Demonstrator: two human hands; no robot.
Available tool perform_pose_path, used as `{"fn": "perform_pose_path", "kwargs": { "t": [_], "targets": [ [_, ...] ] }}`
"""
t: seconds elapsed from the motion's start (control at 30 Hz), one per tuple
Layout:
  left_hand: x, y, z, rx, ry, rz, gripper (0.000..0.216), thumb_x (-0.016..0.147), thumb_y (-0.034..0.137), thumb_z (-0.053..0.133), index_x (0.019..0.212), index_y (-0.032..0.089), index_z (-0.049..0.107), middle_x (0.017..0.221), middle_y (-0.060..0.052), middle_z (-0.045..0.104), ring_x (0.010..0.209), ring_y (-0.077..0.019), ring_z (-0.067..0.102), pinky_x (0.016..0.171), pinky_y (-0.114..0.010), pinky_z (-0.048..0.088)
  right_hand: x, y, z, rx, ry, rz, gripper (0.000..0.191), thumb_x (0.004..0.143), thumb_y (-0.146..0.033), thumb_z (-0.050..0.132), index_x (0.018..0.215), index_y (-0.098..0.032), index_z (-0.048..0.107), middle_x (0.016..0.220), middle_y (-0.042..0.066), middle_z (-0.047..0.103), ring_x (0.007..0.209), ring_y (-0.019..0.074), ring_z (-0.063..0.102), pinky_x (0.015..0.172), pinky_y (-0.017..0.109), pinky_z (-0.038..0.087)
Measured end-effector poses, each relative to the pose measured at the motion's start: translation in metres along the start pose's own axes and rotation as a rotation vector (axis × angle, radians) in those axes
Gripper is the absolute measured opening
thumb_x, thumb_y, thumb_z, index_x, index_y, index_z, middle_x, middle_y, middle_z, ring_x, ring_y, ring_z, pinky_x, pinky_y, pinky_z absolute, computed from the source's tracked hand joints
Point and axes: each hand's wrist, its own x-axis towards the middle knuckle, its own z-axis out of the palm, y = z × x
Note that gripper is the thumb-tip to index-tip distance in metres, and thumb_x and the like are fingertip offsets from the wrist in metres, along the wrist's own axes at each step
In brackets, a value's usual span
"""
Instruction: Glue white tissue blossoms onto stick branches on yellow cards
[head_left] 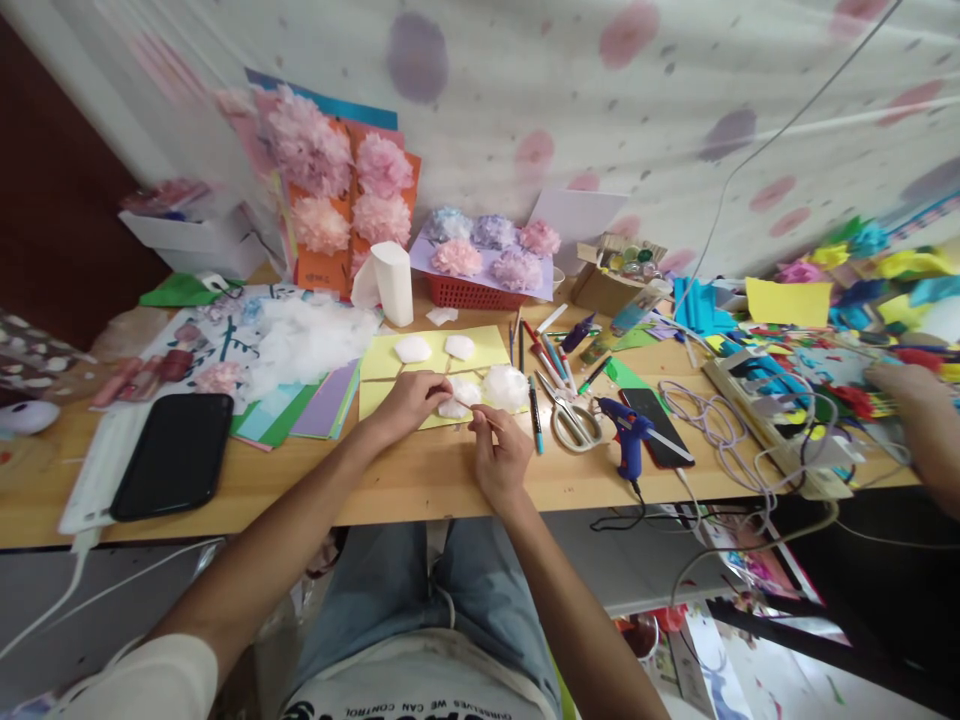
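On the table in front of me lies a yellow sheet of paper [373, 398] with brown lines and white puffy shapes on it. My left hand [411, 405] rests on its lower part, fingertips pinched beside the lower middle white shape [459, 396]; what they hold, if anything, is too small to tell. My right hand [501, 455] is closed on a thin brown stick [491, 422], which slants up-left towards that shape. Just beyond the right hand, a fluffy round cotton piece [506, 388] sits at the sheet's right side.
Loose cotton [315, 345] is piled at the left, near a black phone [172, 455]. Scissors [576, 422], markers and a blue glue gun [628, 440] lie to the right, with tangled cables [712, 425]. Another person's hand [911, 400] reaches in at the far right.
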Motion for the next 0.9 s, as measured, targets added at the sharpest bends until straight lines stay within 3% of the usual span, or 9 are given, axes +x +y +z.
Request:
{"fn": "perform_pose_path", "kwargs": {
  "t": [0.2, 0.9],
  "targets": [
    [0.0002, -0.0012, 0.0005, 0.031, 0.003, -0.01, 0.016, 0.086, 0.017, 0.06, 0.08, 0.017, 0.075, 0.078, -0.002, 0.074, 0.073, -0.0163, 0.064, 0.075, -0.027, 0.047, -0.0011, -0.0011, -0.0017, -0.007, 0.038, 0.008, 0.021, 0.101, -0.023, 0.051, 0.095, -0.019, 0.071, 0.07, 0.002, 0.07, 0.063, 0.0147, 0.066, 0.063, 0.026, 0.049],
    [0.0007, -0.0063, 0.0068, 0.033, 0.058, 0.021, 0.017, 0.089, 0.02, 0.058, 0.083, 0.018, 0.073, 0.084, -0.004, 0.074, 0.081, -0.0183, 0.067, 0.078, -0.029, 0.049, -0.0015, 0.0029, 0.0025, -0.054, -0.024, 0.006, 0.024, 0.102, -0.026, 0.049, 0.094, -0.018, 0.07, 0.074, 0.004, 0.071, 0.066, 0.0154, 0.066, 0.064, 0.027, 0.048]
  ]
}}
